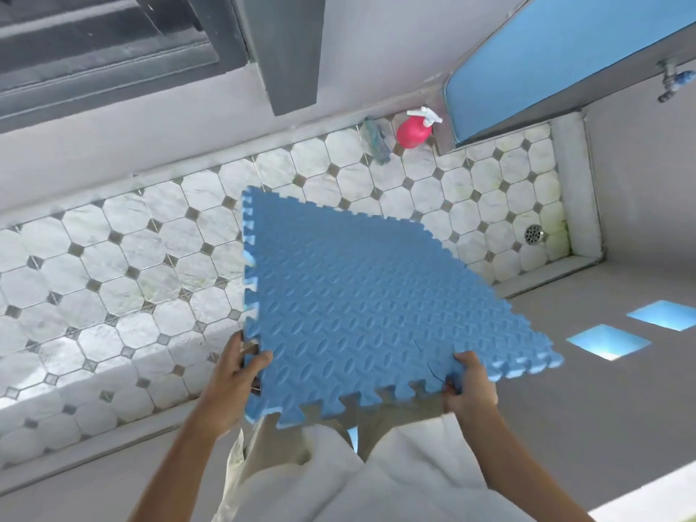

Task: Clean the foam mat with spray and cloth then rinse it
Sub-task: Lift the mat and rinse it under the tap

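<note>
A blue foam mat with jigsaw edges and an embossed pattern is held in the air, tilted, over the tiled floor. My left hand grips its near left corner, thumb on top. My right hand grips the near edge further right. Far back by the wall a pink spray bottle with a white trigger head stands on the tiles. Next to it on the left lies a crumpled blue-green cloth.
The white octagon-tiled wash area has a raised grey kerb on its near and right sides. A round floor drain sits in its right corner. A tap juts from the right wall. Grey concrete floor lies to the right.
</note>
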`<action>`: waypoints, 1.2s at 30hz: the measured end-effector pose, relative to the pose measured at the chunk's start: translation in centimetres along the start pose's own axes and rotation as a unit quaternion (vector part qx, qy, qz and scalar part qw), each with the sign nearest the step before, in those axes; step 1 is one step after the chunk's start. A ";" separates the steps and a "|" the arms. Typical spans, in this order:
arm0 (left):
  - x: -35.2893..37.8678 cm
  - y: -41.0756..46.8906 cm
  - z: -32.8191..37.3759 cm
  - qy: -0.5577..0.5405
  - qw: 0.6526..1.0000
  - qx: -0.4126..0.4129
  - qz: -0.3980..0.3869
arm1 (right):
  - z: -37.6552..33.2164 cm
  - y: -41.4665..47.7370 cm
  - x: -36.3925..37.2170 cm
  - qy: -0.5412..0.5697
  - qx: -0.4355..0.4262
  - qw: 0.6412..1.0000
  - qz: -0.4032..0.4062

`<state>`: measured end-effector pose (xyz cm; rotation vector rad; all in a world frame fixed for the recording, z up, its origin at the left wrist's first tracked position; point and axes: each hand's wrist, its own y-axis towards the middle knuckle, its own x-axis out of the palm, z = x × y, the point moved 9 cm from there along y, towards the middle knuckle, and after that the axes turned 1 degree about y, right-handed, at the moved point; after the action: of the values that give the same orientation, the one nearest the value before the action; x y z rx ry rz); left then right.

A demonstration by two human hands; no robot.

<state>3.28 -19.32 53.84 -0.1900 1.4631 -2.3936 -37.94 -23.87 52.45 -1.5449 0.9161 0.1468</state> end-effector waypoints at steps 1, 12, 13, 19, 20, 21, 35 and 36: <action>-1.1 -0.1 -0.6 -0.021 1.000 -0.005 0.016 | 0.0 -0.8 1.6 -0.002 -0.010 1.000 -0.013; -10.5 -1.8 -14.5 -0.279 0.939 -0.088 0.183 | 2.3 -6.5 21.4 -0.212 -0.088 0.950 -0.214; -10.3 -1.8 -16.0 -0.305 0.926 -0.107 0.193 | 2.7 -7.2 23.2 -0.245 -0.099 0.938 -0.225; -7.4 -3.6 -25.3 -0.333 0.825 -0.283 0.359 | 7.0 -9.2 31.5 -0.436 -0.153 0.847 -0.262; -6.3 -3.9 -26.8 -0.325 0.817 -0.296 0.374 | 7.6 -9.1 32.1 -0.459 -0.165 0.834 -0.257; -5.1 -4.1 -28.1 -0.322 0.811 -0.303 0.384 | 8.0 -9.2 32.5 -0.480 -0.179 0.820 -0.254; 5.0 -1.4 -32.5 -0.409 0.734 -0.314 0.442 | 10.2 -11.4 38.2 -0.557 -0.284 0.715 -0.312; 4.7 -0.8 -32.6 -0.406 0.734 -0.310 0.447 | 10.2 -11.7 38.6 -0.555 -0.284 0.714 -0.319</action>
<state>-10.38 6.80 39.14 -0.4748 1.3461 -0.7995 -0.56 -33.45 36.91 -1.8143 -0.7097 0.8087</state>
